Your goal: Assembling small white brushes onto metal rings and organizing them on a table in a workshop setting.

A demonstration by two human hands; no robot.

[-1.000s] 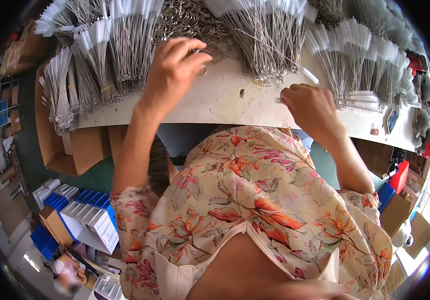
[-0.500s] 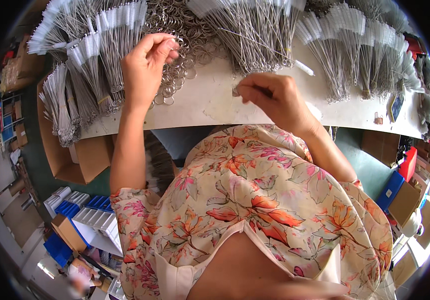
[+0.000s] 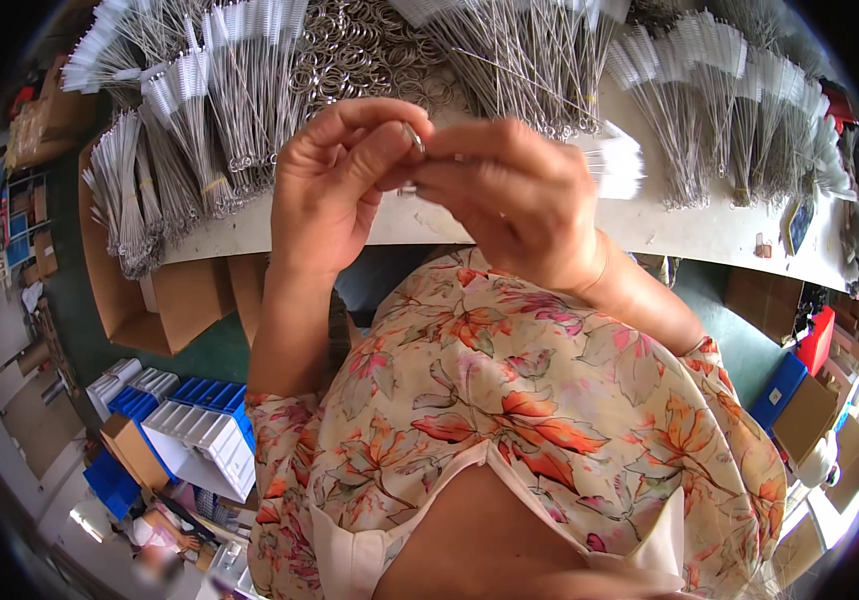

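Metal ring point(image 3: 414, 137) pinched between left hand point(image 3: 335, 190) and right hand point(image 3: 510, 195) fingers, both clamped.

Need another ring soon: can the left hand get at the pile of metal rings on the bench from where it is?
Probably yes. The left hand is raised, pinching a ring with the right hand; the pile of metal rings lies just beyond, nothing between, but it must free its fingers first.

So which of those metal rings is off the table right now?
The single metal ring pinched between the left hand and right hand, raised in front of the worktable. The other rings lie in a loose ring pile among the brush bundles.
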